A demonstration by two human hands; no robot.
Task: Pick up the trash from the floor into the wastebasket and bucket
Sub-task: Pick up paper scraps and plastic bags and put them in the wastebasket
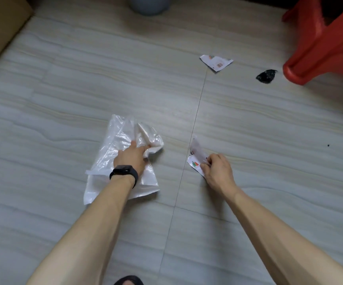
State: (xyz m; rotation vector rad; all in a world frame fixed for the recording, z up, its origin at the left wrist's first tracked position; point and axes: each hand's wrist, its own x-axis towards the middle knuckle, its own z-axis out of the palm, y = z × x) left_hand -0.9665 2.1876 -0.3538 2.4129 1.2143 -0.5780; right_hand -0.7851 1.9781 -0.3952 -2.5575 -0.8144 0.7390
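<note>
Left hand (130, 159), grip around white plastic bag (110, 145) (on floor); right hand (217, 170), grip around paper scraps (194, 162).

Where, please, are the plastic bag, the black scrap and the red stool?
plastic bag (115, 136), head view, upper left part.
black scrap (266, 76), head view, its middle.
red stool (314, 50), head view, its leg.

Floor (63, 89): large grey tiles with wavy pale streaks and faint beige bands; the finish was matt with a slight sheen.
Joints: one thin dark grout line (195, 124) ran from upper centre down to the lower edge; a fainter cross joint met it low in the view.
Furniture: a red plastic stool (318, 44) stood at the upper right, only partly in view.
Left corner: a brown cardboard panel (0, 25) lay against the floor edge.
Light: even and diffuse; shadows were soft.
Far right edge: dark behind the stool.
</note>
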